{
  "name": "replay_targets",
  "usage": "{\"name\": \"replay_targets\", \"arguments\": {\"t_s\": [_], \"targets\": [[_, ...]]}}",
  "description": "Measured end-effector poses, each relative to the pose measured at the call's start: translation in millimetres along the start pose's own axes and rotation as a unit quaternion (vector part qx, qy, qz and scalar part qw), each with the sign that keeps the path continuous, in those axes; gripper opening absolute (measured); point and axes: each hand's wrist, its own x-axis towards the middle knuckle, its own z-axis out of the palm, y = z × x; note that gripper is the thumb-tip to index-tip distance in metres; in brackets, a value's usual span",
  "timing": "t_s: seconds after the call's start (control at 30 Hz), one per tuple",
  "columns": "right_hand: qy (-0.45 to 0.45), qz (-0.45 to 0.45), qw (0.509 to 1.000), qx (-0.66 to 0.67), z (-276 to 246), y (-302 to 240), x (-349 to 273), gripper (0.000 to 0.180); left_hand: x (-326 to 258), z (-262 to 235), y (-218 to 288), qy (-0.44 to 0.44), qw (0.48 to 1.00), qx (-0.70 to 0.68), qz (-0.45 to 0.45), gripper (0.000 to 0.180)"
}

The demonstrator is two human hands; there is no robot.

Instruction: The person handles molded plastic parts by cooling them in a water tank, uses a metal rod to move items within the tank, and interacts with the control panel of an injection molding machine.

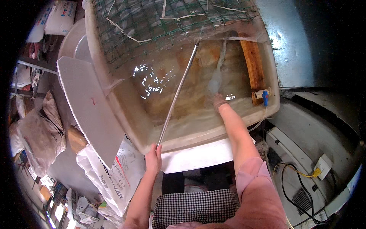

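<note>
My left hand is closed around the near end of a thin metal pole at the front rim of a large pale tub. The pole slants over the tub of brownish water to the edge of a dark mesh at the back. My right hand is dipped into the water at the right, its fingers blurred beneath the surface. Just beyond the fingers lies a long pale, soft-looking thing under water; whether I hold it cannot be made out.
Green netting with pale ties covers the tub's far part. A wooden board and a blue-handled valve are at its right wall. A grey panel and white sack stand left; a cabled appliance stands right.
</note>
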Motion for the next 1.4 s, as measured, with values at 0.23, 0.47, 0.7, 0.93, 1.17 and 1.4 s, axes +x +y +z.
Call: {"name": "replay_targets", "arguments": {"t_s": [0.23,0.47,0.7,0.93,1.17,1.4], "targets": [[-0.050,0.016,0.998,0.046,-25,-11,-13,0.052,56,31,49,0.042,0.993,-0.111,0.003,0.027],[0.011,0.040,0.997,0.060,-32,-22,-21,0.058,113,17,84,0.086,0.986,-0.134,0.050,0.028],[-0.013,0.026,1.000,-0.011,-28,-11,-13,0.055,1,4,0,0.058,0.998,0.008,0.019,0.021],[-0.023,0.030,0.997,0.068,-30,-13,-14,0.053,36,29,7,0.049,0.997,-0.061,0.027,0.022],[-0.019,0.030,0.999,0.007,-15,-5,-3,0.060,90,35,63,0.060,0.989,-0.127,0.035,0.028],[-0.011,0.068,0.997,0.037,-35,-27,-20,0.067,40,11,35,0.020,0.996,-0.085,-0.002,0.026]]}}
